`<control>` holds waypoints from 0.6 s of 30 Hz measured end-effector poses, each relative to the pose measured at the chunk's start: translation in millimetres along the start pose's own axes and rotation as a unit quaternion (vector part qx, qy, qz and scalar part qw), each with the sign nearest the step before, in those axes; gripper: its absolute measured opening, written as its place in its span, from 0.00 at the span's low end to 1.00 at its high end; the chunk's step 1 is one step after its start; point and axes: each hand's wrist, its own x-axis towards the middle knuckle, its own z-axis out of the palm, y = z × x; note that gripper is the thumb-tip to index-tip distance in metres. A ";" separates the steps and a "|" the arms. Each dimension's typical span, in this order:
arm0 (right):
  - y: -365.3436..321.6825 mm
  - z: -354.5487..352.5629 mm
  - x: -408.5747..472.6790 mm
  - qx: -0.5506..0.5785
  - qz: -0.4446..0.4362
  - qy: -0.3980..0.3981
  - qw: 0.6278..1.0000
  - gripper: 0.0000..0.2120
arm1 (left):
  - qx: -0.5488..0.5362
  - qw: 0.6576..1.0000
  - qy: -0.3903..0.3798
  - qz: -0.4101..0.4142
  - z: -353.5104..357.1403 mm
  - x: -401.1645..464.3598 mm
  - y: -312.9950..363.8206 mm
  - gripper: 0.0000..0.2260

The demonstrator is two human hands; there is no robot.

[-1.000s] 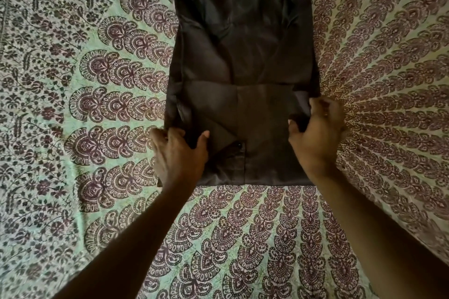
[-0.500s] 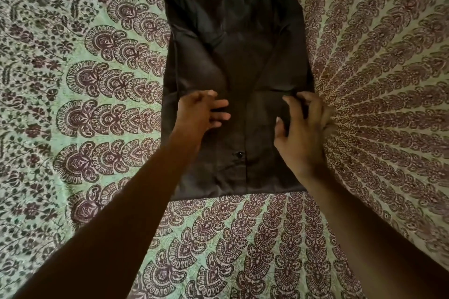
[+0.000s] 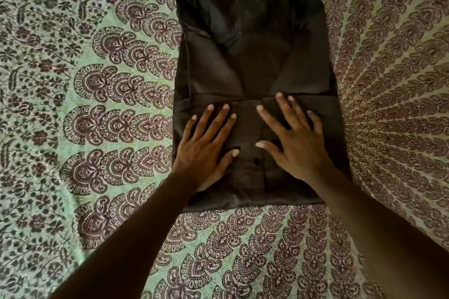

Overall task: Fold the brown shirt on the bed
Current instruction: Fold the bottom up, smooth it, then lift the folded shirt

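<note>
Palms of left hand (image 3: 205, 150) and right hand (image 3: 295, 147), flat, hide brown shirt (image 3: 252, 56) folds.

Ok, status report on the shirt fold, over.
Left hand and right hand open, flat on brown shirt. Shirt folded to a rectangle on bedsheet. Nothing in the way.

My brown shirt (image 3: 252, 60) lay folded into a tall rectangle on the bed's green and maroon patterned bedsheet (image 3: 102, 109). My left hand (image 3: 206, 150) and right hand (image 3: 295, 143) rested flat on its lower folded part, fingers spread, thumbs pointing toward each other near a small button (image 3: 256, 159).
</note>
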 end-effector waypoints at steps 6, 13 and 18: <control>32.7 -9.4 -29.9 -0.003 0.064 0.005 0.998 0.33 | -0.063 0.997 0.014 -0.030 -10.7 -18.8 -12.9 0.29; 83.4 -13.7 -112.6 0.000 -0.145 -0.017 0.989 0.46 | -0.082 0.995 0.037 0.042 -16.3 -97.6 -66.4 0.16; 114.2 -20.4 -138.9 0.042 -0.226 -0.115 0.966 0.40 | -0.026 0.989 -0.095 0.113 -21.4 -130.0 -92.7 0.30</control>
